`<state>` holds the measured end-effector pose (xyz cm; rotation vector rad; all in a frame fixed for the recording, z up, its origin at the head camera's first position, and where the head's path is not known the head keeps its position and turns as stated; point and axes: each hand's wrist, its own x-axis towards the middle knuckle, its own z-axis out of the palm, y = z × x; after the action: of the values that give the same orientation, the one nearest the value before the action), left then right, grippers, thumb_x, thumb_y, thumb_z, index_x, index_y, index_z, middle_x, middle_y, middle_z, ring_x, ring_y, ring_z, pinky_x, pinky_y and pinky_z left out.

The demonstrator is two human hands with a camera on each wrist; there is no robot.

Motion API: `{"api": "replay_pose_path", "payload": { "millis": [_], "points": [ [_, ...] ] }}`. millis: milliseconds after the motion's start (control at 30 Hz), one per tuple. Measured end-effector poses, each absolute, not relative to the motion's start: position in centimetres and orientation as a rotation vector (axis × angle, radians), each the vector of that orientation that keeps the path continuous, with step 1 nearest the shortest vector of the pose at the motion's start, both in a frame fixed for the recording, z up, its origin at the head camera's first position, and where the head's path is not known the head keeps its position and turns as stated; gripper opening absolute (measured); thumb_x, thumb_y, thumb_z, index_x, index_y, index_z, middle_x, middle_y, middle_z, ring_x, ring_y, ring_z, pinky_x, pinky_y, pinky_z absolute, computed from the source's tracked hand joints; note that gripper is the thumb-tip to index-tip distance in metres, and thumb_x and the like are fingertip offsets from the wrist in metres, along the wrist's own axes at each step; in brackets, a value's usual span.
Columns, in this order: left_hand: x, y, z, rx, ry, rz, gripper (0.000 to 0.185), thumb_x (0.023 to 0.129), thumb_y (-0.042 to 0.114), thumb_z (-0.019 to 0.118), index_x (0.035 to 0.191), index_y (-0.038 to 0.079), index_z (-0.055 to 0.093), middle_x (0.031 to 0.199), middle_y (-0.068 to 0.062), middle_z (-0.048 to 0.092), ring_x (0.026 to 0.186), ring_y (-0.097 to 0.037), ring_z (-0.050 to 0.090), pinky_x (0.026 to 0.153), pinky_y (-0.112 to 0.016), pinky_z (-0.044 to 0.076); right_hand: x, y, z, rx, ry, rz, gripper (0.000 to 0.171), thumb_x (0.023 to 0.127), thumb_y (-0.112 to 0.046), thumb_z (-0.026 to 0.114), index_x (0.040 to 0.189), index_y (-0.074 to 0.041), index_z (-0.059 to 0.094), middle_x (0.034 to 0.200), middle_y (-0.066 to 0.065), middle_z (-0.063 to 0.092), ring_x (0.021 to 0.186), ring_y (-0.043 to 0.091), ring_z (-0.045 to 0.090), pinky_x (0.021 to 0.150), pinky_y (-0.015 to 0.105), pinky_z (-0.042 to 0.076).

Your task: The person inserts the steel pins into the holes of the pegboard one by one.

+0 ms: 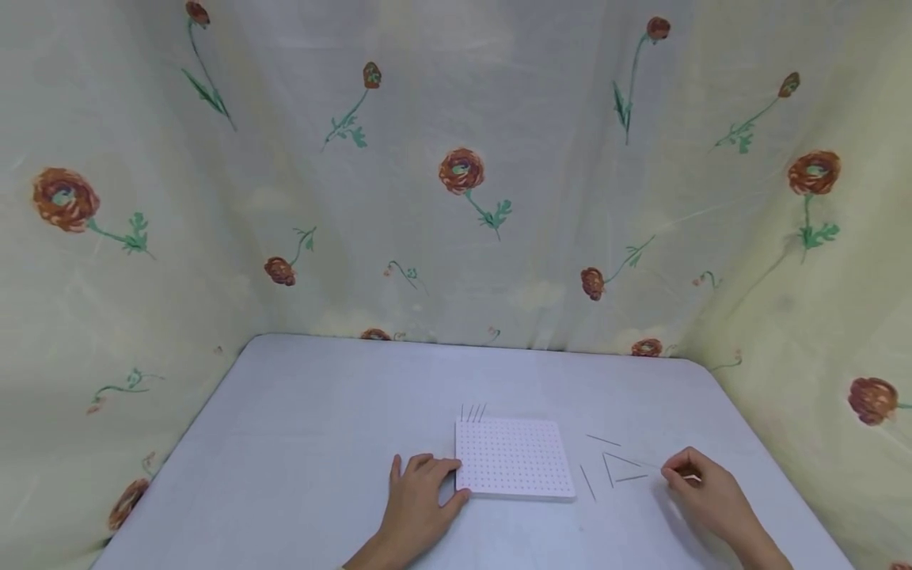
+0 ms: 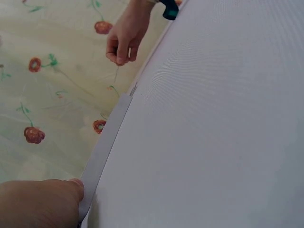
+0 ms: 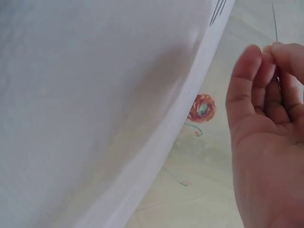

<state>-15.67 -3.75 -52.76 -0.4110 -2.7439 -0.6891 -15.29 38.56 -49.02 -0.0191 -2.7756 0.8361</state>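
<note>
A white board [image 1: 513, 459] with rows of small holes lies flat on the table. My left hand [image 1: 422, 503] rests at its near left corner, index fingertip at the left edge and thumb at the front edge. In the left wrist view the board's pale side [image 2: 107, 152] runs away from that thumb. My right hand [image 1: 705, 491], off to the board's right, pinches a thin needle-like rod [image 3: 275, 23] between thumb and fingertips. Several similar thin rods [image 1: 473, 413] stand upright in a row along the board's far left edge.
Between the board and my right hand, several loose thin rods [image 1: 587, 483] lie scattered on the white table [image 1: 321, 427]. A flower-printed curtain [image 1: 399, 206] surrounds the table at the back and both sides.
</note>
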Motion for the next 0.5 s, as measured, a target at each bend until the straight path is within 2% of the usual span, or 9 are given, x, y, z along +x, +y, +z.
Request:
{"api": "replay_pose_path", "payload": {
  "millis": [100, 267, 500],
  "points": [
    [-15.62, -3.72, -52.74, -0.406, -2.747, -0.689, 0.043, 0.080, 0.053, 0.067, 0.115, 0.027, 0.064, 0.114, 0.008, 0.068, 0.116, -0.023, 0.053, 0.102, -0.072, 0.021, -15.34, 38.25, -48.69, 0.004, -2.710, 0.883, 0.008, 0.085, -0.014, 0.069, 0.089, -0.010, 0.063, 0.080, -0.001, 0.067, 0.073, -0.012, 0.053, 0.065, 0.010, 0.049],
    [-15.60, -3.70, -52.70, -0.403, -2.746, -0.692, 0.042, 0.080, 0.052, 0.067, 0.114, 0.027, 0.064, 0.113, 0.007, 0.068, 0.115, -0.023, 0.053, 0.102, -0.072, 0.021, -15.32, 37.92, -48.38, 0.026, -2.670, 0.941, 0.013, 0.086, -0.014, 0.068, 0.097, -0.007, 0.067, 0.083, 0.002, 0.069, 0.073, -0.011, 0.055, 0.065, 0.008, 0.047],
    [-15.62, -3.69, -52.72, -0.404, -2.749, -0.688, 0.042, 0.080, 0.052, 0.067, 0.114, 0.027, 0.064, 0.114, 0.007, 0.068, 0.115, -0.023, 0.053, 0.103, -0.071, 0.021, -15.68, 37.87, -48.21, -0.105, -2.747, 0.972, 0.030, 0.093, -0.034, 0.059, 0.102, -0.007, 0.068, 0.092, 0.009, 0.072, 0.068, -0.007, 0.060, 0.061, 0.016, 0.049]
  ]
}}
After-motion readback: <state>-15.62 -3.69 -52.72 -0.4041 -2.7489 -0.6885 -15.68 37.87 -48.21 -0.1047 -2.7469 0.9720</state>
